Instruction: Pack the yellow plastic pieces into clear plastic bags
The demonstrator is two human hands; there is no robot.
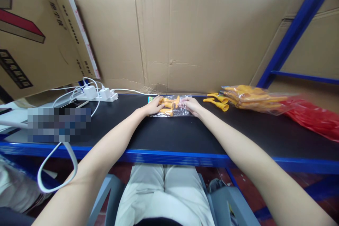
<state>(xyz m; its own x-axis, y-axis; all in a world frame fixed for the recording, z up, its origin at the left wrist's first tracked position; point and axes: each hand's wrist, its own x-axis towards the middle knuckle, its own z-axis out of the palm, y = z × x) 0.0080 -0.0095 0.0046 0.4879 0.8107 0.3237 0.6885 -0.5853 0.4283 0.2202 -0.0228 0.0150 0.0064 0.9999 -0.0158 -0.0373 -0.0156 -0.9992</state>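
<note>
A clear plastic bag (182, 113) with a small coloured label lies on the black tabletop in front of me. Inside it are several orange plastic horns (166, 112), long-stemmed with flared ends. My left hand (153, 107) holds down the bag's left end, thumb and fingers over the plastic. At the bag's right side, my right hand (192, 106) has its fingers closed around the end of an orange piece (177, 102). Its fingertips are partly behind shiny film, so I cannot tell how far the piece is inside. Loose orange horns (221, 105) lie to the right.
A filled bag of orange pieces (246, 97) and red plastic bags (312, 116) lie at the right. On the left are a white power strip (112, 96), cables, a phone (76, 104) and a blurred-out patch. A cardboard wall (198, 42) stands behind the blue-edged table.
</note>
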